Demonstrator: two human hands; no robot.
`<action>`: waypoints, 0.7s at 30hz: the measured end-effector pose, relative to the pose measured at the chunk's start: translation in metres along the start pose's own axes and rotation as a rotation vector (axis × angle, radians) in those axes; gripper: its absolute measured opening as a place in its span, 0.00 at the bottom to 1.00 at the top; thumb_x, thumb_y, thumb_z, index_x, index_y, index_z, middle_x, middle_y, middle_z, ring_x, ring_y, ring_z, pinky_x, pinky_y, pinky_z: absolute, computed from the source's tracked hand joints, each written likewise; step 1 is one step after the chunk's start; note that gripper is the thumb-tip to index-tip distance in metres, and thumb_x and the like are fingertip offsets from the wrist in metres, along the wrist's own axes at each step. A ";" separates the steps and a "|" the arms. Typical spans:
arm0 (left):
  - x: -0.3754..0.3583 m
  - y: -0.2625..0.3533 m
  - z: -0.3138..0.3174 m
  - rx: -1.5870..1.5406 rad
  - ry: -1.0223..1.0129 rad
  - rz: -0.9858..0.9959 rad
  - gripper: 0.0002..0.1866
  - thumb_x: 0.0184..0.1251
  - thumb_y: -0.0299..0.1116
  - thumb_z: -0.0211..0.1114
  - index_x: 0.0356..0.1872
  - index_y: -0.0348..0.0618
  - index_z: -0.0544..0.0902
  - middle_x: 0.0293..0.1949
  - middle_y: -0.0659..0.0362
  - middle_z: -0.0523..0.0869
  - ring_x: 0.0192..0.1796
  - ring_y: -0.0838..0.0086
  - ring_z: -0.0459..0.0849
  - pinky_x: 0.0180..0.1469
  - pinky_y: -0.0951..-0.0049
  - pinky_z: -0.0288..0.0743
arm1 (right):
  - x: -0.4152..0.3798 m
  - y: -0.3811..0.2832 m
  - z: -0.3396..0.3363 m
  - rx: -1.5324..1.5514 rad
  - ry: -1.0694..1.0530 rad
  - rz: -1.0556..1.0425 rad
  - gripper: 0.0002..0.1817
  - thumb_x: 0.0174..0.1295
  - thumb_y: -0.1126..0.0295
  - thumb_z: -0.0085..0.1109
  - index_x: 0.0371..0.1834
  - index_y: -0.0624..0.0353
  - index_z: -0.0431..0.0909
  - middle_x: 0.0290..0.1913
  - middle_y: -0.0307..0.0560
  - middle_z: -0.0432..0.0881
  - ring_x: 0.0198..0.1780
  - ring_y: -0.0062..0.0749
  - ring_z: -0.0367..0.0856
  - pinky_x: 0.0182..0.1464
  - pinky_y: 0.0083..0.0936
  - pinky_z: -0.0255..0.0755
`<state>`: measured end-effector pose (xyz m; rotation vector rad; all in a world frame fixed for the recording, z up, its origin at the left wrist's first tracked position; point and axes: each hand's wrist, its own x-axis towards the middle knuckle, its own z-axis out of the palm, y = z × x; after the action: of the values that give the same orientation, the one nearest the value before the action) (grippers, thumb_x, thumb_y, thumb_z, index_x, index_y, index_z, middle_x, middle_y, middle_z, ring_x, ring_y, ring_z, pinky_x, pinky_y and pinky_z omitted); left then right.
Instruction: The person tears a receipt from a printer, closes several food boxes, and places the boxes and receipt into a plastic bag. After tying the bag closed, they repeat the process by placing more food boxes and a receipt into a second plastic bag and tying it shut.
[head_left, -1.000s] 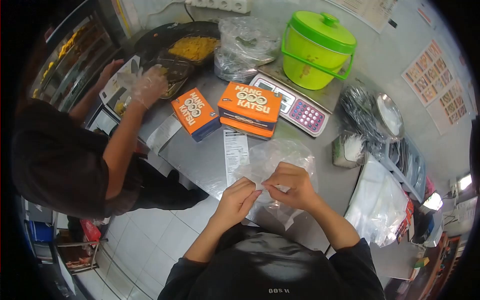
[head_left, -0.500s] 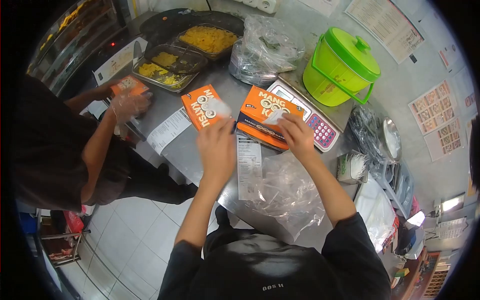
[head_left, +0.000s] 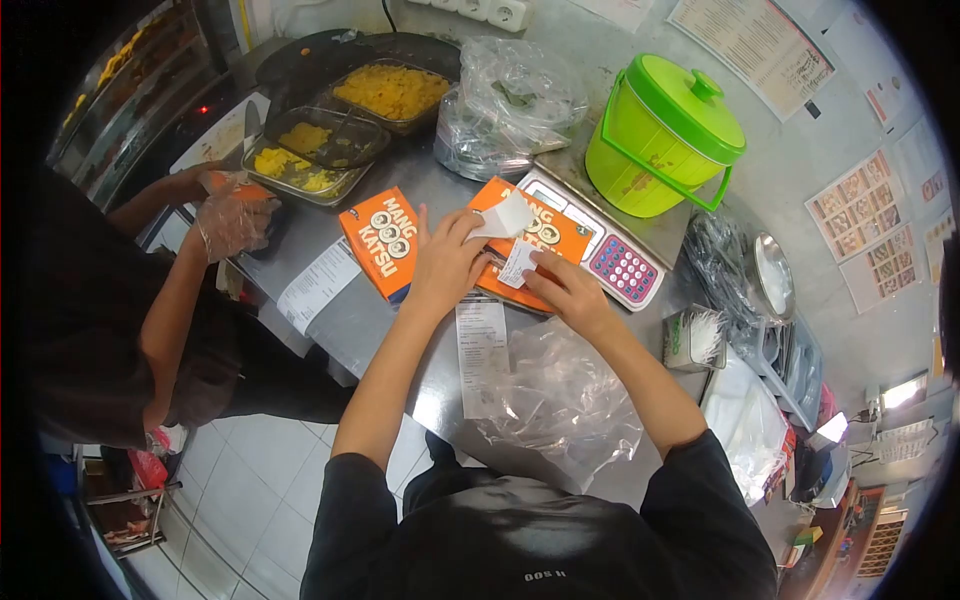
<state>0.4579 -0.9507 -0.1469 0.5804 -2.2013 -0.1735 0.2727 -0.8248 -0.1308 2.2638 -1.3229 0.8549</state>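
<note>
My left hand (head_left: 448, 258) pinches a blank white slip of paper (head_left: 507, 214) over the orange printed box on the right (head_left: 562, 236). Close beside it, my right hand (head_left: 572, 293) is closed on a small printed label (head_left: 518, 263) at that box's near side. Another orange box (head_left: 380, 240) lies just left of my left hand. Under my hands, toward me, a long printed receipt (head_left: 482, 350) is partly covered by a clear plastic bag (head_left: 570, 400).
A co-worker's gloved hand (head_left: 235, 218) holds an orange box at left. Behind are trays of yellow food (head_left: 392, 92), wrapped plastic (head_left: 515, 110), a scale (head_left: 622, 268) and a green lidded bucket (head_left: 655, 150). A container of white sticks (head_left: 693, 338) stands at right.
My left hand has moved right with the white slip, from above the left box to the right one. My right hand has drawn the label toward me. The camera view has shifted slightly.
</note>
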 end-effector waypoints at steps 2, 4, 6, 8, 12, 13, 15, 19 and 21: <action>0.002 -0.005 0.004 -0.036 -0.010 -0.003 0.09 0.50 0.32 0.71 0.34 0.44 0.84 0.46 0.61 0.79 0.55 0.64 0.75 0.67 0.41 0.57 | 0.003 0.001 0.002 0.014 0.009 -0.004 0.14 0.49 0.75 0.64 0.42 0.58 0.81 0.48 0.52 0.79 0.45 0.43 0.83 0.43 0.30 0.81; 0.004 -0.009 0.008 -0.084 -0.028 -0.006 0.09 0.49 0.31 0.71 0.33 0.44 0.84 0.44 0.61 0.79 0.54 0.64 0.76 0.66 0.43 0.62 | 0.005 0.000 0.004 0.016 0.000 -0.010 0.14 0.49 0.75 0.64 0.41 0.59 0.80 0.48 0.52 0.79 0.45 0.43 0.83 0.43 0.30 0.81; 0.005 -0.014 0.010 -0.077 -0.020 0.025 0.08 0.49 0.30 0.71 0.32 0.43 0.84 0.44 0.61 0.79 0.52 0.64 0.76 0.63 0.51 0.67 | 0.005 0.002 0.006 0.001 -0.025 -0.025 0.13 0.50 0.75 0.63 0.41 0.59 0.79 0.48 0.52 0.79 0.46 0.44 0.82 0.43 0.29 0.81; 0.008 -0.015 0.012 -0.114 -0.029 0.016 0.08 0.48 0.30 0.71 0.31 0.43 0.84 0.43 0.61 0.79 0.51 0.63 0.76 0.59 0.57 0.71 | 0.001 0.007 0.012 -0.040 -0.054 -0.038 0.12 0.50 0.73 0.63 0.40 0.59 0.79 0.48 0.51 0.79 0.49 0.43 0.81 0.47 0.32 0.79; 0.011 -0.012 0.009 -0.185 -0.046 -0.023 0.07 0.49 0.28 0.71 0.31 0.42 0.84 0.43 0.60 0.79 0.50 0.62 0.76 0.52 0.63 0.73 | 0.004 0.006 0.014 -0.251 -0.073 -0.124 0.13 0.49 0.68 0.64 0.38 0.57 0.78 0.47 0.45 0.78 0.49 0.37 0.78 0.51 0.40 0.74; 0.010 -0.012 0.008 -0.182 -0.042 -0.016 0.08 0.49 0.28 0.71 0.31 0.42 0.84 0.43 0.60 0.79 0.49 0.62 0.76 0.50 0.64 0.73 | 0.008 0.001 0.012 -0.303 -0.077 -0.087 0.13 0.49 0.66 0.64 0.38 0.56 0.78 0.47 0.44 0.78 0.49 0.35 0.77 0.51 0.40 0.71; 0.010 -0.013 0.007 -0.190 -0.061 -0.027 0.09 0.48 0.28 0.71 0.33 0.41 0.84 0.43 0.59 0.79 0.50 0.61 0.77 0.51 0.64 0.73 | 0.013 -0.012 0.009 -0.410 -0.084 -0.010 0.13 0.49 0.63 0.64 0.37 0.54 0.78 0.47 0.41 0.79 0.47 0.31 0.75 0.50 0.41 0.67; 0.013 -0.013 -0.001 -0.314 -0.078 -0.101 0.10 0.53 0.25 0.67 0.39 0.40 0.82 0.46 0.55 0.78 0.50 0.57 0.76 0.51 0.63 0.73 | 0.006 -0.013 0.018 -0.392 -0.118 0.013 0.16 0.48 0.64 0.64 0.42 0.52 0.77 0.43 0.38 0.77 0.45 0.30 0.73 0.48 0.39 0.63; 0.012 -0.007 -0.016 -0.372 0.068 -0.199 0.12 0.56 0.23 0.63 0.42 0.40 0.80 0.47 0.52 0.77 0.50 0.53 0.76 0.52 0.63 0.72 | 0.004 -0.004 0.026 -0.350 -0.133 0.034 0.21 0.47 0.65 0.67 0.47 0.51 0.77 0.44 0.38 0.77 0.46 0.31 0.73 0.48 0.42 0.63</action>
<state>0.4659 -0.9611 -0.1302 0.5831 -1.9760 -0.6428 0.2855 -0.8413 -0.1477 2.0547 -1.4449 0.4449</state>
